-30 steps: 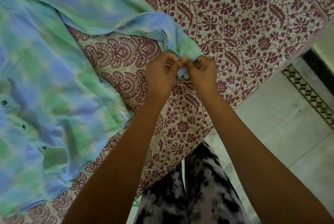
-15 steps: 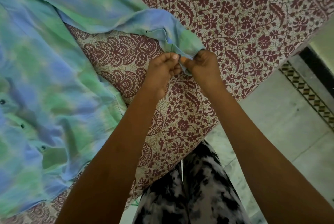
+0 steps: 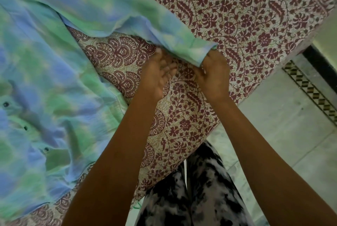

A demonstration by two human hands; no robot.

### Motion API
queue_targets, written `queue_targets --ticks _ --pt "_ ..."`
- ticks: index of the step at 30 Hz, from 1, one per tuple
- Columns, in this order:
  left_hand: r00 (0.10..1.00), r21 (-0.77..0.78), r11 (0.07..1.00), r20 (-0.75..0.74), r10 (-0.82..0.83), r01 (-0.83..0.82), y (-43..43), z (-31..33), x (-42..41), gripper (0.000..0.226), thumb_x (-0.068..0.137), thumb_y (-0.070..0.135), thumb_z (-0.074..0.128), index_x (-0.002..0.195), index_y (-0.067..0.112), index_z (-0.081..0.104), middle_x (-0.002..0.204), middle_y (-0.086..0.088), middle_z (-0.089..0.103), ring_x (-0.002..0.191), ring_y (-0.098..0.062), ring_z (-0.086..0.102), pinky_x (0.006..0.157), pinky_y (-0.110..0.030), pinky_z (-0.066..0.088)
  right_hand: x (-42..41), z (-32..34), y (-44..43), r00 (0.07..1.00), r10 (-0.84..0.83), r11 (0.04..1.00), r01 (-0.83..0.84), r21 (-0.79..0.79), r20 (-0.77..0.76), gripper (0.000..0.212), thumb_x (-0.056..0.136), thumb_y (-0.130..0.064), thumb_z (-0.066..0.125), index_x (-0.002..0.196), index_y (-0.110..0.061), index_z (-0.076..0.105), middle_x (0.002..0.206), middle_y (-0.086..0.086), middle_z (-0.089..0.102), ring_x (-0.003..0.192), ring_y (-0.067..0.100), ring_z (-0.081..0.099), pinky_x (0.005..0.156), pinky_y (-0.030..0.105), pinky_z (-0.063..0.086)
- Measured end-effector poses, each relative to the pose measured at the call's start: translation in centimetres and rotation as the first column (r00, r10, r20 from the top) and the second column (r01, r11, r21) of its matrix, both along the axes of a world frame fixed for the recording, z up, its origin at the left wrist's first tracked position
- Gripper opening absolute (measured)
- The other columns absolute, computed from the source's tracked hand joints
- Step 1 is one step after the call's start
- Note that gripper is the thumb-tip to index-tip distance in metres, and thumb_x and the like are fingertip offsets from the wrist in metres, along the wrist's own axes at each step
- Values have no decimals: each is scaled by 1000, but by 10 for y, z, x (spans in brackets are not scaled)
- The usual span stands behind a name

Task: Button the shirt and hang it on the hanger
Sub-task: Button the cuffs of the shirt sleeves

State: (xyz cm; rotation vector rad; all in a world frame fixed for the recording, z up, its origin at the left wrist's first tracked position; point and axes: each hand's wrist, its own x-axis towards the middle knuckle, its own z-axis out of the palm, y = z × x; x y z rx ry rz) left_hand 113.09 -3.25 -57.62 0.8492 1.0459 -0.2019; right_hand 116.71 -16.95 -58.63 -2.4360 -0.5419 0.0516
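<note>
1. Bedsheet (image 3: 246,16), printed with maroon flowers, spreads under everything and gives you a soft, flat surface to work cloth on.
2. Shirt (image 3: 45,72), mottled green and blue, lies across the left of it with the front up, so its fastening row faces you. No hanger shows anywhere.
3. Sleeve (image 3: 145,20) runs from the body of the garment out to the right. Its end lies close to where you stand, so both hands can reach it.
4. Your right hand (image 3: 214,76) sits at that end with its fingers curled in against the cuff (image 3: 198,50). It looks to be pinching the corner, which would keep the cloth from sliding.
5. Your left hand (image 3: 157,74) is just beside the right one but apart from it. Its fingers are loose and spread and grip nothing, and the fingertips are near the lower edge of the cloth. I judge it is free to smooth the fabric.
6. Buttons (image 3: 25,127) show as three dark dots down the rumpled front at far left. You cannot tell from here whether they are done up, nor whether the cuff is fastened. If the front is open, that row is likely the bigger job left.
</note>
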Motion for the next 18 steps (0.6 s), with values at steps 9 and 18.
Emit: queue_targets --ticks 9,18 --pt "999 170 985 -40 -30 36 -13 -4 9 30 85 -5 54 112 7 52 125 -13 58 109 -33 59 84 -41 52 -8 1 -15 899 -5 964 120 236 -437 36 77 -32 48 86 -3 67 101 6 61 100 22 52 84 30 38" --pt "994 163 982 -70 -89 100 -22 -18 -15 35 83 -8 57 114 8 52 109 -5 61 90 -16 61 72 -23 57 -1 3 -10 404 -286 584 792 176 -869 6 84 -8 64 79 -9 66 87 8 68 74 16 65 66 25 55"
